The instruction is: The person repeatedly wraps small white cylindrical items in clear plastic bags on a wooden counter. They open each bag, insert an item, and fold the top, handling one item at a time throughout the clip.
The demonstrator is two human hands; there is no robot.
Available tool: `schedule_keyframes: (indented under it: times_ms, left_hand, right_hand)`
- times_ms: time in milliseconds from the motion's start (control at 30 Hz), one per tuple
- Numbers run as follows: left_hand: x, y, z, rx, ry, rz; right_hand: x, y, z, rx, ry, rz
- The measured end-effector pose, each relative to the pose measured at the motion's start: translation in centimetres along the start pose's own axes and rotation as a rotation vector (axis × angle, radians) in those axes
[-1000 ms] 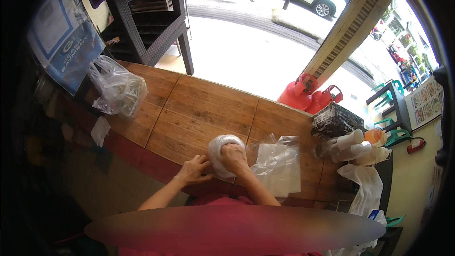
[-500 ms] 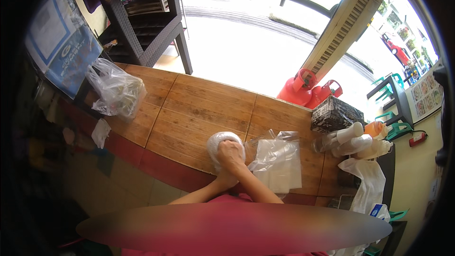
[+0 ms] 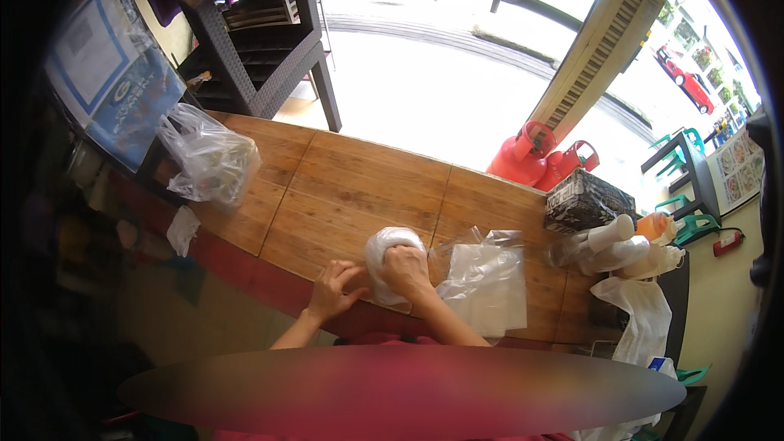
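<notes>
Two bare hands of ours work at the near edge of the wooden tabletop (image 3: 367, 171), with a round bundle (image 3: 382, 243) in white, see-through plastic between and under them. It sits close to our body, just left of a flat stack of clear plastic bags (image 3: 490, 290). Our right hand (image 3: 406, 269) is curled into a fist on the bundle, closed on its plastic; its fingertips are hidden, so we cannot tell how much it grips. Our left hand (image 3: 333, 290) is loosely open, palm down, fingers a little apart and pointing toward the bundle's left side; we cannot tell whether they touch it.

Farther left on the tabletop we see a filled plastic carrier bag (image 3: 219, 159), its contents too blurred to name, and a scrap of white paper (image 3: 183, 230) near the edge. To our right stand a dark patterned box (image 3: 588, 200), a white cup (image 3: 611, 232) lying tilted and an orange bottle (image 3: 652, 225), with a white cloth-like bag (image 3: 639, 310) nearer us. Beyond the far edge we see two red gas cylinders (image 3: 523, 159) standing side by side.
</notes>
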State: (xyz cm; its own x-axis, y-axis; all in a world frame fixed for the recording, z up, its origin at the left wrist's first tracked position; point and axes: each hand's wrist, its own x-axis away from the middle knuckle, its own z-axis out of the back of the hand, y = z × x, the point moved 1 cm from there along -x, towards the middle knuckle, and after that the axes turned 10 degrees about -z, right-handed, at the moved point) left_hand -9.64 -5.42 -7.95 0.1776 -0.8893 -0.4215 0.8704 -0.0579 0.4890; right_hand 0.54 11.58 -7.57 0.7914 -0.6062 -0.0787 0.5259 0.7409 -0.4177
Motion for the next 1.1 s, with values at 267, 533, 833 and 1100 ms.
schedule_keyframes:
  times_ms: [267,533,833,1100]
  left_hand:
    - [-8.9,-1.4,-3.6,0.569,-0.107,-0.055]
    - [-9.5,-5.7,-4.7,0.332,-0.598,0.113]
    - [-7.8,-8.3,-4.5,0.073,-0.647,0.085]
    - [-3.7,-6.9,-0.7,0.49,0.048,0.295]
  right_hand:
    - [0.0,0.1,0.2,0.027,-0.028,0.034]
    - [0.0,-0.2,0.4,-0.026,-0.038,-0.009]
    - [2.5,0.5,4.0,-0.55,0.246,0.161]
    - [13.5,10.6,8.1,-0.879,-0.286,-0.841]
